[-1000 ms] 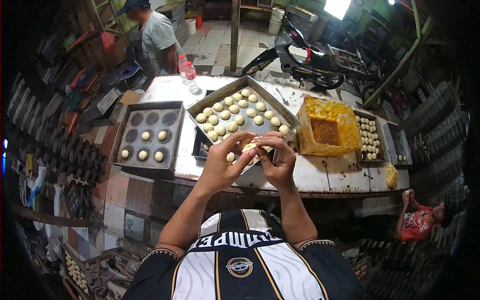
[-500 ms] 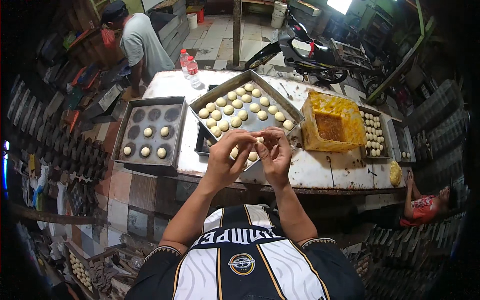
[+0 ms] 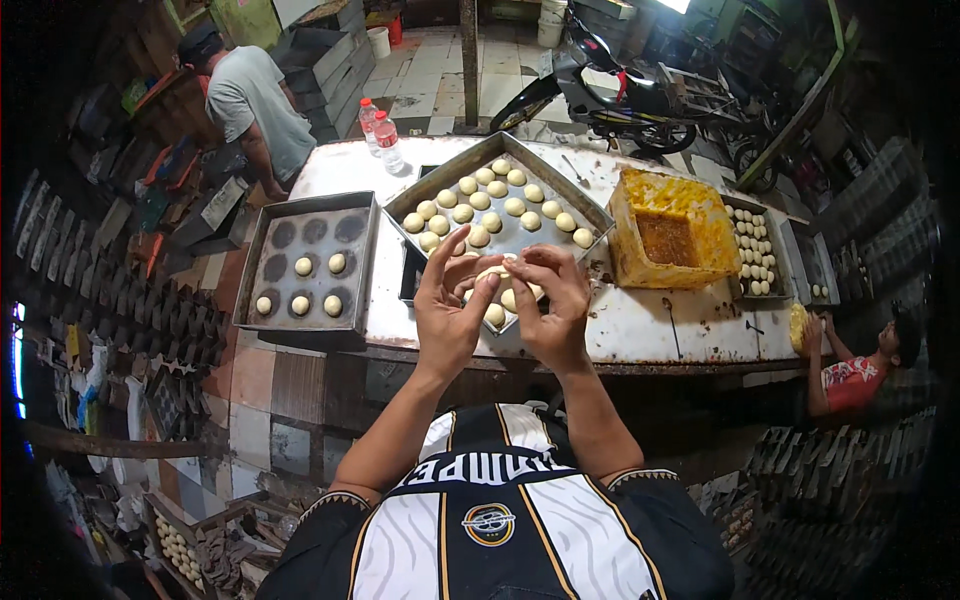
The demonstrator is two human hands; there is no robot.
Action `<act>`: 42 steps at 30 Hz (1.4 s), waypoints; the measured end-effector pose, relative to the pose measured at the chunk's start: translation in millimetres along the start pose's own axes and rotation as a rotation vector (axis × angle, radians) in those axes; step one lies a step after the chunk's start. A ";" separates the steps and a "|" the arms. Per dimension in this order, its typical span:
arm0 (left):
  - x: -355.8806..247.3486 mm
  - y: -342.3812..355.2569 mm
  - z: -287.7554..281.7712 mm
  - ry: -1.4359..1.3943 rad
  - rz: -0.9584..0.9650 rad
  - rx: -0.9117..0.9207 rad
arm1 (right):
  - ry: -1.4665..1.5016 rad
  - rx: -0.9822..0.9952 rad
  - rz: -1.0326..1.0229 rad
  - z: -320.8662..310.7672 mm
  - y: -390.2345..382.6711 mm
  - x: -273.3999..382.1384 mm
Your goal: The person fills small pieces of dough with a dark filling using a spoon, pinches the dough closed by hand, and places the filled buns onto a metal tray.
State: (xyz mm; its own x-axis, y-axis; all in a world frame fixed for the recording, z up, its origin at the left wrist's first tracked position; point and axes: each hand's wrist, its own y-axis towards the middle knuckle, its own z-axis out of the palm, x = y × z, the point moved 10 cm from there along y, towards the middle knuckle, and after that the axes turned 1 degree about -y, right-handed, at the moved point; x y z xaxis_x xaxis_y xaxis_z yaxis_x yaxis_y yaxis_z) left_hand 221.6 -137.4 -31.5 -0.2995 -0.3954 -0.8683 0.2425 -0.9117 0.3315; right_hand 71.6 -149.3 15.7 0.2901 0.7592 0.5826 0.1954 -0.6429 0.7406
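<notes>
Over the near corner of the big metal tray (image 3: 600,224), my left hand (image 3: 448,318) and my right hand (image 3: 553,312) meet fingertip to fingertip. Between them is a small piece of pale dough (image 3: 496,271), pinched by thumbs and fingers of both hands and partly covered by them. My left index finger points upward, away from the dough. Round dough balls (image 3: 479,201) lie scattered in the tray, and a few show just behind and below my hands.
Left stands a dark baking tray (image 3: 262,232) holding several dough balls. A yellow-smeared tub (image 3: 690,272) with brown contents sits right of my hands, beside another ball-filled tray (image 3: 733,200). Two bottles (image 3: 385,140) stand behind. One person (image 3: 260,105) works far left, another (image 3: 850,385) at right.
My fingers have opened slightly around the dough, and the left index finger has lifted. At right, the person has reached the yellow lump; the person at far left has shifted leftward.
</notes>
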 end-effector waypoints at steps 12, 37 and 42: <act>26.6 -6.1 -12.1 -0.158 -0.384 0.241 | 0.045 0.102 0.022 10.5 -11.9 -11.6; 38.6 -6.5 -25.2 0.026 -0.194 0.096 | 0.193 0.059 0.169 20.1 -40.3 -50.0; 44.1 -2.9 -25.5 -0.059 -0.227 -0.022 | 0.029 0.113 0.043 13.2 -23.1 -6.7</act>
State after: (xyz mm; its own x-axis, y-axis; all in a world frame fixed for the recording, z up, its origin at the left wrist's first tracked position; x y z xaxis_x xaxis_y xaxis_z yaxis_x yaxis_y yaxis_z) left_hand 231.2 -149.4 -80.2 -0.4021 -0.1871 -0.8963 0.1825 -0.9756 0.1218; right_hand 77.5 -141.0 -9.7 0.2736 0.7322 0.6237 0.2880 -0.6810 0.6732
